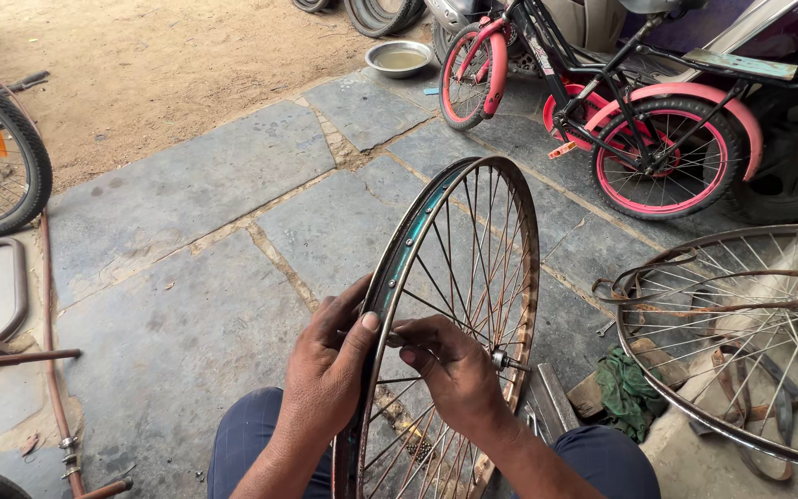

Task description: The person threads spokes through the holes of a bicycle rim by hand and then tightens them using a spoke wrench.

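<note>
Head view: person seated on stone paving, bare wheel upright between knees.
Wheel rim (436, 277): spoked, teal inner face, stands on edge, centre frame.
Left hand (330, 370): wrapped round rim edge, thumb on top.
Right hand (454, 370): inside spokes, fingers pinched on a spoke near hub axle (502, 360).
Second wheel (750, 333): lies right.
Pink bicycle (602, 102): behind.

wheel rim (473, 185) | bare, teal inside, spoked | upright, btwn knees

Open paving (187, 212) left; spare wheel (750, 342), rag (625, 393) crowd right.
</note>
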